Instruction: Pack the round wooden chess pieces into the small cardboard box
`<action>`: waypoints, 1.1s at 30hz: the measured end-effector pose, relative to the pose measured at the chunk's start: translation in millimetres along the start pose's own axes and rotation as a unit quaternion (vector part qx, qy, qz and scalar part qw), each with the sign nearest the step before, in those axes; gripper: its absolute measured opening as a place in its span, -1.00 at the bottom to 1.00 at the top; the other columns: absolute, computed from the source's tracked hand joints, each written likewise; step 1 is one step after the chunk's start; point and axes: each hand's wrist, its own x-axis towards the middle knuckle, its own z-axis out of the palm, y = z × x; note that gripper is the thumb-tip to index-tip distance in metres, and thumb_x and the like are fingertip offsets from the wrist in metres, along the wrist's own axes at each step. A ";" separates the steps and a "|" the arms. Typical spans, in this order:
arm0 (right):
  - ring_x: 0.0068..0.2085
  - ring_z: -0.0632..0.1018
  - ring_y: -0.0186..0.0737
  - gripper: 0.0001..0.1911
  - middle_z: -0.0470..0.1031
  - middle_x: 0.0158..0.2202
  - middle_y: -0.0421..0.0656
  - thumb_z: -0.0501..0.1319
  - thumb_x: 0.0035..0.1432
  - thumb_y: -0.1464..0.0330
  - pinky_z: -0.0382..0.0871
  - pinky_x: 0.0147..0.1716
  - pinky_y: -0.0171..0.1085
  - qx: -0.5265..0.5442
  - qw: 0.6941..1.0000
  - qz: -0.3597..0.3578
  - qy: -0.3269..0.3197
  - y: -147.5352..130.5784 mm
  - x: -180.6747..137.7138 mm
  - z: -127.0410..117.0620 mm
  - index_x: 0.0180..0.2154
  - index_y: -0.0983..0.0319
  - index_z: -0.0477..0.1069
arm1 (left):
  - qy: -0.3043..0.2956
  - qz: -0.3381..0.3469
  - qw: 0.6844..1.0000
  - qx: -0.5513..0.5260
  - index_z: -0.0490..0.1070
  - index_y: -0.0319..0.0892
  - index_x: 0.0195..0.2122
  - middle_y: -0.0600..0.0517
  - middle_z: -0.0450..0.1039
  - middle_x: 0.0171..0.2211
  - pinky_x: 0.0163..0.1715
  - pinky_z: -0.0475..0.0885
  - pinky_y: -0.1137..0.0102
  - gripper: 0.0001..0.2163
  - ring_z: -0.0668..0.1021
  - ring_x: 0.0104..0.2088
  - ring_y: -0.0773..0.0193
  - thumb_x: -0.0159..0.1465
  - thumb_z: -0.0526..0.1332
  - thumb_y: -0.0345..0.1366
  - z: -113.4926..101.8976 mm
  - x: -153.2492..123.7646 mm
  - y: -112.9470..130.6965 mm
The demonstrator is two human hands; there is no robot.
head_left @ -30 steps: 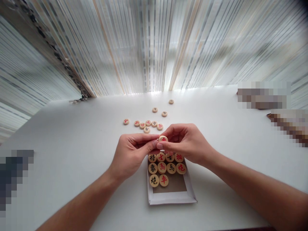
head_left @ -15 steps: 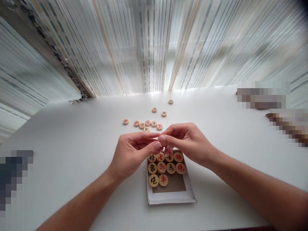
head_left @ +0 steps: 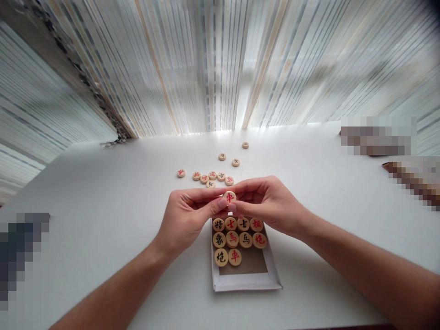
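Between the fingertips of both hands is a round Chinese chess piece [head_left: 229,197] with a red character, its face toward me. My left hand [head_left: 190,213] pinches it from the left, and my right hand [head_left: 266,199] from the right. Just below them lies a shallow white box [head_left: 249,283] with a brown bottom. Rows of pieces fill its upper part, red and black characters mixed. Its lowest row has a black-marked piece [head_left: 221,257] and a red-marked piece [head_left: 235,257]. My hands partly cover the box's far edge.
Beyond my hands, several loose chess pieces [head_left: 212,175] lie scattered on the white table [head_left: 137,192]. One piece [head_left: 245,145] sits farthest back. A striped string curtain [head_left: 220,68] hangs behind the table. Blurred-out objects are at the left and right sides.
The held piece has come into clear view, its red-marked face now showing between my fingers, where my right thumb covered it before. The pieces in the box are the same.
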 end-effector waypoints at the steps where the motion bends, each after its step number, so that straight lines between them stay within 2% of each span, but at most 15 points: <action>1: -0.30 0.72 -0.24 -0.57 0.73 -0.35 -0.13 0.69 -0.07 0.35 0.64 -0.21 -0.32 0.000 1.000 0.002 0.004 0.9 0.2 0.1 -0.10 0.19 0.77 | 0.000 -0.002 1.000 0.001 0.79 -0.08 -0.17 -0.04 0.79 -0.27 -0.27 0.75 0.48 -0.80 0.80 -0.30 0.20 0.16 0.61 -0.32 0.0 -0.1 -0.3; 7: -0.33 0.69 -0.26 -0.49 0.71 -0.37 -0.16 0.72 -0.15 0.39 0.64 -0.21 -0.31 -0.007 1.000 0.002 0.010 2.4 1.9 0.6 -0.08 0.16 0.77 | -0.003 -0.008 1.000 -0.008 0.79 -0.08 -0.15 -0.04 0.79 -0.28 -0.25 0.77 0.43 -0.79 0.78 -0.34 0.21 0.17 0.60 -0.30 0.8 -0.3 -1.3; 10: -0.30 0.69 -0.27 -0.53 0.72 -0.34 -0.15 0.69 -0.07 0.35 0.65 -0.18 -0.30 -0.008 1.000 -0.006 0.006 0.4 1.9 1.8 -0.06 0.14 0.77 | -0.004 -0.002 1.000 -0.010 0.78 -0.08 -0.11 -0.04 0.79 -0.25 -0.23 0.76 0.45 -0.75 0.78 -0.34 0.24 0.16 0.61 -0.32 0.6 0.4 -0.9; 13: -0.34 0.64 -0.33 -0.64 0.69 -0.39 -0.17 0.64 0.04 0.32 0.61 -0.28 -0.37 -0.027 0.999 -0.026 0.010 -2.1 2.1 2.5 -0.07 0.13 0.77 | -0.010 0.003 1.000 -0.009 0.77 -0.07 -0.09 -0.04 0.79 -0.23 -0.23 0.76 0.46 -0.75 0.78 -0.32 0.24 0.19 0.59 -0.33 0.4 0.7 -0.5; 16: -0.35 0.62 -0.35 -0.66 0.69 -0.38 -0.17 0.63 0.07 0.32 0.60 -0.32 -0.40 -0.042 0.998 -0.038 0.015 -3.2 2.6 2.4 -0.07 0.12 0.77 | -0.007 0.015 1.000 -0.003 0.78 -0.09 -0.13 -0.05 0.79 -0.24 -0.21 0.76 0.45 -0.80 0.79 -0.30 0.23 0.21 0.58 -0.33 1.0 0.1 -0.5; 20: -0.34 0.63 -0.36 -0.63 0.72 -0.33 -0.17 0.66 0.00 0.38 0.59 -0.34 -0.45 -0.036 0.998 -0.038 0.028 -2.0 2.7 2.0 -0.10 0.11 0.78 | 0.006 0.039 0.999 0.013 0.78 -0.12 -0.17 -0.04 0.79 -0.26 -0.21 0.75 0.45 -0.83 0.78 -0.28 0.23 0.20 0.58 -0.35 1.9 -1.4 -0.7; 27: -0.35 0.63 -0.38 -0.63 0.70 -0.37 -0.20 0.67 -0.04 0.44 0.56 -0.37 -0.50 -0.019 0.999 -0.039 0.032 -0.4 1.8 2.5 -0.14 0.12 0.79 | 0.012 0.054 0.998 0.033 0.78 -0.12 -0.21 -0.01 0.78 -0.26 -0.19 0.74 0.48 -0.80 0.80 -0.21 0.20 0.13 0.61 -0.42 2.1 -1.0 0.1; 33: -0.34 0.62 -0.36 -0.66 0.68 -0.37 -0.18 0.68 -0.08 0.43 0.57 -0.36 -0.45 -0.025 0.998 -0.045 0.046 -2.1 1.7 4.1 -0.20 0.15 0.79 | 0.020 0.071 0.996 0.051 0.77 -0.15 -0.23 -0.01 0.78 -0.27 -0.14 0.75 0.44 -0.82 0.80 -0.21 0.18 0.13 0.61 -0.41 3.3 -1.2 1.1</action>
